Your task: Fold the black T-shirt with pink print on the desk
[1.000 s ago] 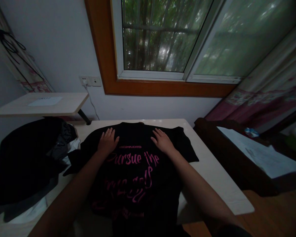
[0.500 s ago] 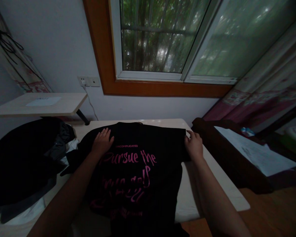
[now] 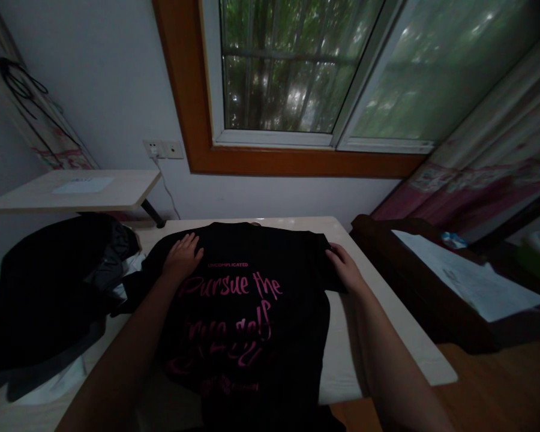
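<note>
A black T-shirt [image 3: 247, 312] with pink lettering lies spread on a pale table [image 3: 387, 312], its collar toward the window. My left hand [image 3: 182, 257] lies flat and open on the shirt's left shoulder. At the shirt's right edge my right hand [image 3: 344, 267] rests on the folded-in right sleeve, fingers stretched along the fabric. The sleeve no longer sticks out past the shirt's body. The shirt's lower hem hangs over the near table edge.
A heap of dark clothes [image 3: 49, 288] covers the table's left side. A small raised shelf [image 3: 81, 189] with a paper stands behind it. A dark wooden bed frame [image 3: 414, 282] with white sheets [image 3: 472, 279] stands on the right, under a curtain. A window fills the wall ahead.
My right hand went from the shirt's chest out to the right sleeve and folded it inward. The left hand slid slightly left and stayed flat on the shoulder.
</note>
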A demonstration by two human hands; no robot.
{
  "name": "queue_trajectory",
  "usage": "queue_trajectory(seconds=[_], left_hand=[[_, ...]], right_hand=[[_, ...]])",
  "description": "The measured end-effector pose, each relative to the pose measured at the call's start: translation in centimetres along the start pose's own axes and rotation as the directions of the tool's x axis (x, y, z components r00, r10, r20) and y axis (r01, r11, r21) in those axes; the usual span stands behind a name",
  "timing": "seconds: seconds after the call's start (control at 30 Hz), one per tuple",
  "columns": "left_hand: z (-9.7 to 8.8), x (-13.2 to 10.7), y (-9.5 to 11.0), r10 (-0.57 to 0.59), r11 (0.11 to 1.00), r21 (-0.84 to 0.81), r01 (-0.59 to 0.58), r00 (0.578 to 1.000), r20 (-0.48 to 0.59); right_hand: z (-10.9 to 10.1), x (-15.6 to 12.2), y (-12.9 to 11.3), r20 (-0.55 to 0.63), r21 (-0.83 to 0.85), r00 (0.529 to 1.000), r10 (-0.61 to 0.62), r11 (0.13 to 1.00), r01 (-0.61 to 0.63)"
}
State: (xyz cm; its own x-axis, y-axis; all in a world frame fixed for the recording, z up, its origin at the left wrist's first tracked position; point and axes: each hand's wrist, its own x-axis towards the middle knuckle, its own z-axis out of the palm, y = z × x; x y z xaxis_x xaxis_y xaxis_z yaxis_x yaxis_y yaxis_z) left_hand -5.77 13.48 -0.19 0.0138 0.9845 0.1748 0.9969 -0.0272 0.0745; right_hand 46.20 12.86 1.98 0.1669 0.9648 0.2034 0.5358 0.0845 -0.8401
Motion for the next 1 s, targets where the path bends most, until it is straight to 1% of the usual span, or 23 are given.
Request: queue_trajectory(seconds=[0.1,0.17,0.2,0.27,0.33,0.37,0.43,0.5,0.57,0.73,0.9,1.0], left_hand=[[0.0,0.0,0.1,-0.001,1.000,-0.003,0.001,1.000,-0.005],[0.1,0.0,0.1,-0.003,1.000,-0.008,0.002,1.000,-0.010],[0.2,0.0,0.1,-0.004,1.000,-0.010,0.004,1.000,-0.012],[0.3,0.0,0.1,-0.007,1.000,-0.011,0.007,1.000,-0.016],[0.3,0.0,0.0,-0.005,1.000,-0.008,0.005,1.000,-0.025],[0.4,0.0,0.0,-0.004,1.000,-0.005,0.004,1.000,-0.029],[0.3,-0.1,0.1,-0.002,1.000,0.001,0.002,0.999,-0.037],[0.2,-0.2,0.2,0.004,1.000,0.007,-0.003,0.999,-0.044],[0.1,-0.3,0.2,0.010,1.000,0.009,-0.010,0.999,-0.045],[0.0,-0.2,0.3,0.004,1.000,0.006,-0.004,0.999,-0.036],[0.2,-0.2,0.3,0.000,1.000,0.008,0.001,0.999,-0.037],[0.1,-0.3,0.3,0.000,1.000,0.008,0.001,0.999,-0.039]], right_hand=[[0.0,-0.5,-0.5,0.115,0.144,0.993,-0.040,0.989,0.023],[-0.1,-0.6,-0.6,0.161,0.169,0.986,-0.054,0.985,0.026],[-0.2,-0.5,-0.5,0.163,0.162,0.985,-0.059,0.986,0.033],[-0.5,-0.2,0.1,0.107,0.109,0.992,-0.067,0.992,0.056],[-1.0,0.3,0.9,-0.038,0.010,0.996,-0.086,0.996,0.087],[-1.4,0.6,1.4,-0.127,-0.057,0.986,-0.107,0.993,0.101],[-2.1,1.0,2.2,-0.281,-0.197,0.947,-0.158,0.975,0.105],[-2.6,1.2,2.8,-0.370,-0.302,0.907,-0.198,0.950,0.085],[-2.9,1.1,3.1,-0.403,-0.349,0.890,-0.215,0.935,0.068],[-2.5,0.9,3.1,-0.426,-0.362,0.875,-0.229,0.930,0.067],[-2.4,1.0,3.1,-0.413,-0.371,0.878,-0.242,0.925,0.080],[-2.4,0.9,2.8,-0.431,-0.393,0.867,-0.248,0.917,0.067]])
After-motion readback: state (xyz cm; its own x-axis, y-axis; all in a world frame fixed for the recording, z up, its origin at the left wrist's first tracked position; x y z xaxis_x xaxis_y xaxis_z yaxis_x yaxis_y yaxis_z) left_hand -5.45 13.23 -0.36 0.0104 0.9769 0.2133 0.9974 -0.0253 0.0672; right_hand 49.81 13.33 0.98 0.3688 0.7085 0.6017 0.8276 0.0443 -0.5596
